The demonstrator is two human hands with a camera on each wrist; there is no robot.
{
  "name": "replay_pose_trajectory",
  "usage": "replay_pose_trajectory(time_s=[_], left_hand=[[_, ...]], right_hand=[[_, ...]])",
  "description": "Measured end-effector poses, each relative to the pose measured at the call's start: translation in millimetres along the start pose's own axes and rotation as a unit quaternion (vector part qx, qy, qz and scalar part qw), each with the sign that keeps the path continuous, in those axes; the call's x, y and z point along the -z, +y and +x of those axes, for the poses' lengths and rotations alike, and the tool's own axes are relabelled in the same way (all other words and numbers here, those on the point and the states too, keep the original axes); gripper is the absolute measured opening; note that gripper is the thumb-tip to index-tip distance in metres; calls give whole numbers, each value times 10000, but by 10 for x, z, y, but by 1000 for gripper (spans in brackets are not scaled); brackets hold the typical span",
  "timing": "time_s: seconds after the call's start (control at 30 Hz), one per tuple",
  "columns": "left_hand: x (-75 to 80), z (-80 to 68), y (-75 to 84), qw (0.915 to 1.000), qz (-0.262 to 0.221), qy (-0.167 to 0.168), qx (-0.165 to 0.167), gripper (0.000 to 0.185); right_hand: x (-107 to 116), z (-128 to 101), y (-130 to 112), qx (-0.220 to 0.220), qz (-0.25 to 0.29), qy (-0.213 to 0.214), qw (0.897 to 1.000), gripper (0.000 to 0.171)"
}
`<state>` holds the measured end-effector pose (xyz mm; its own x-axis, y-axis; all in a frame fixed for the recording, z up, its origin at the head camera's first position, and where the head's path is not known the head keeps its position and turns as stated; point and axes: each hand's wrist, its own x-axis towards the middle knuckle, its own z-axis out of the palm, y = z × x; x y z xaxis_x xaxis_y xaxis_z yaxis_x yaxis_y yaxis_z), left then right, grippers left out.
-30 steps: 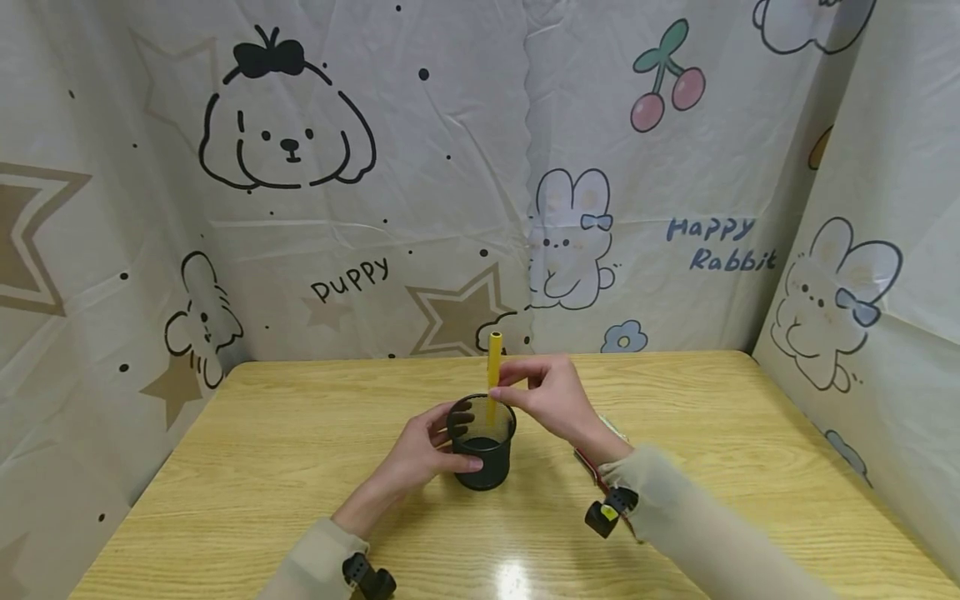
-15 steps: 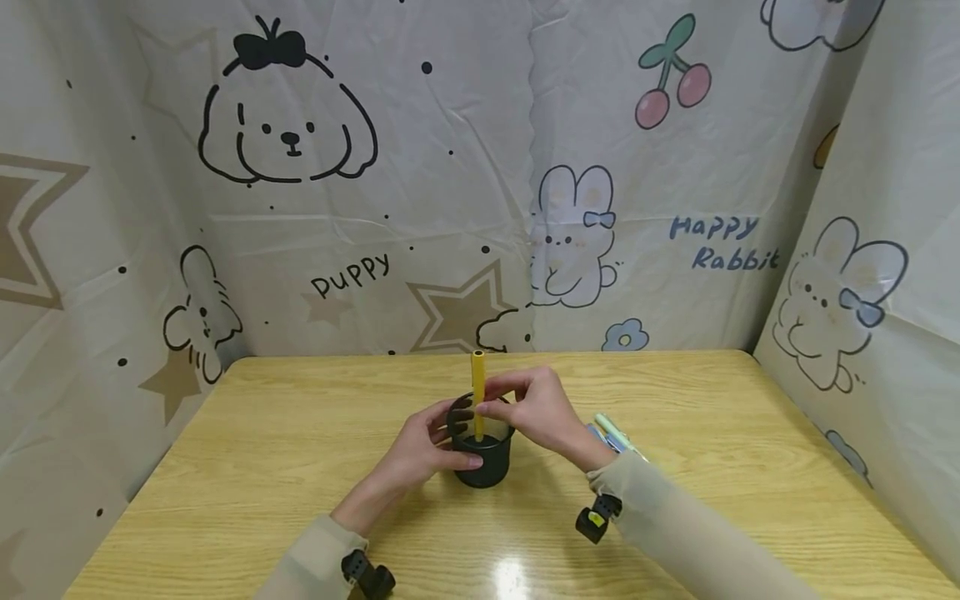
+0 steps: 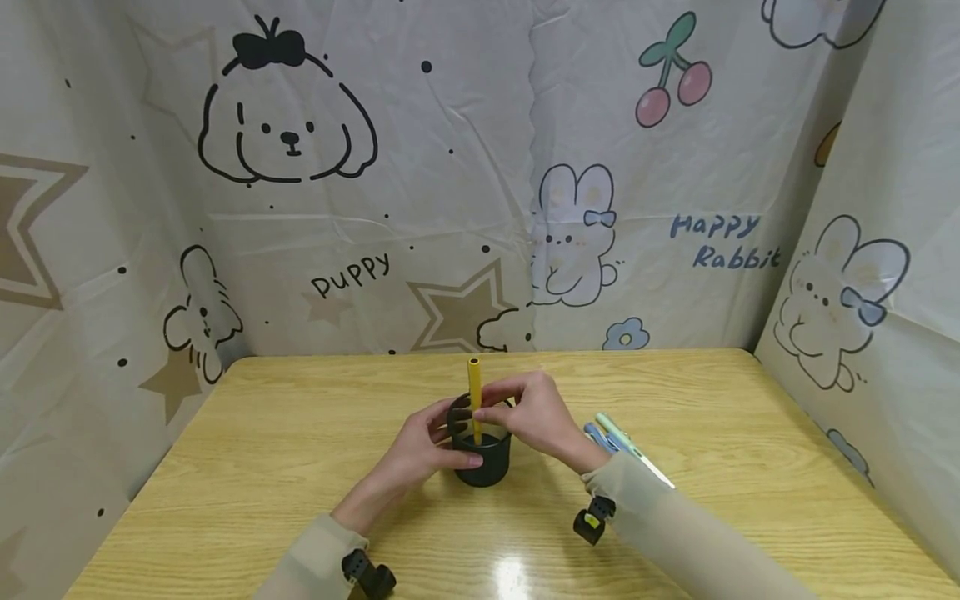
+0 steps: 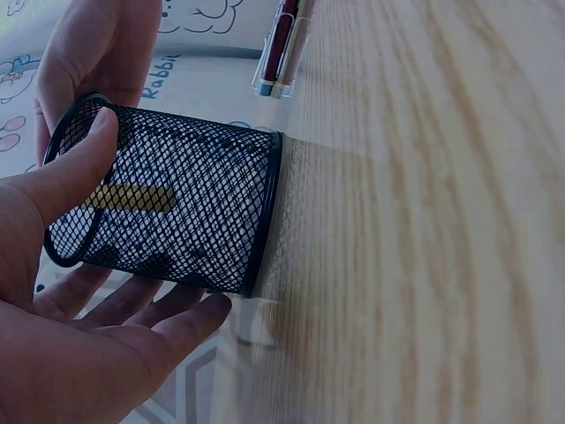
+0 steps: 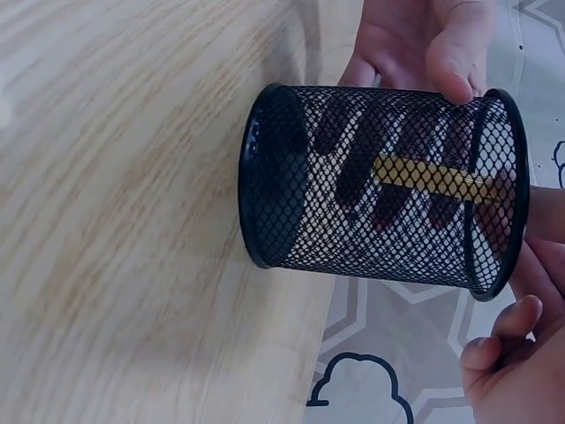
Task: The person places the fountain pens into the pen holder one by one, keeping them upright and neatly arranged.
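A black mesh pen cup [image 3: 481,446] stands on the wooden table [image 3: 262,450], near its middle. My left hand [image 3: 427,446] curls round the cup's left side, thumb near the rim and fingers behind it. My right hand [image 3: 525,412] pinches a yellow pen [image 3: 474,392] upright, with its lower end inside the cup. Through the mesh the yellow pen [image 4: 132,197] shows in the left wrist view, next to my left thumb [image 4: 62,172]. The right wrist view shows the cup [image 5: 380,185] with the yellow pen [image 5: 433,179] reaching partway down inside.
Several pens [image 3: 618,437] lie on the table just right of my right wrist, also seen as pens [image 4: 282,44] beyond the cup. Printed cloth walls [image 3: 450,167] enclose the table at the back and both sides.
My right hand has lowered the yellow pen further into the cup and shifted it slightly left. The left hand keeps its hold on the cup.
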<state>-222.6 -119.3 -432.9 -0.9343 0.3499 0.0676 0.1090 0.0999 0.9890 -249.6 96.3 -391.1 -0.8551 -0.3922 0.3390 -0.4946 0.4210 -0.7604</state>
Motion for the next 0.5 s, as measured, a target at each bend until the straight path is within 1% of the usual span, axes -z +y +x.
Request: replay_pose_trajectory(time_s=[0.4, 0.5], left_hand=[[1, -5, -2, 10000, -28, -58, -57, 78], [0, -7, -1, 10000, -35, -64, -46, 78]], right_hand=[[-58, -15, -3, -165, 8, -59, 9998, 17], [-72, -23, 1, -196, -63, -85, 9998, 18]])
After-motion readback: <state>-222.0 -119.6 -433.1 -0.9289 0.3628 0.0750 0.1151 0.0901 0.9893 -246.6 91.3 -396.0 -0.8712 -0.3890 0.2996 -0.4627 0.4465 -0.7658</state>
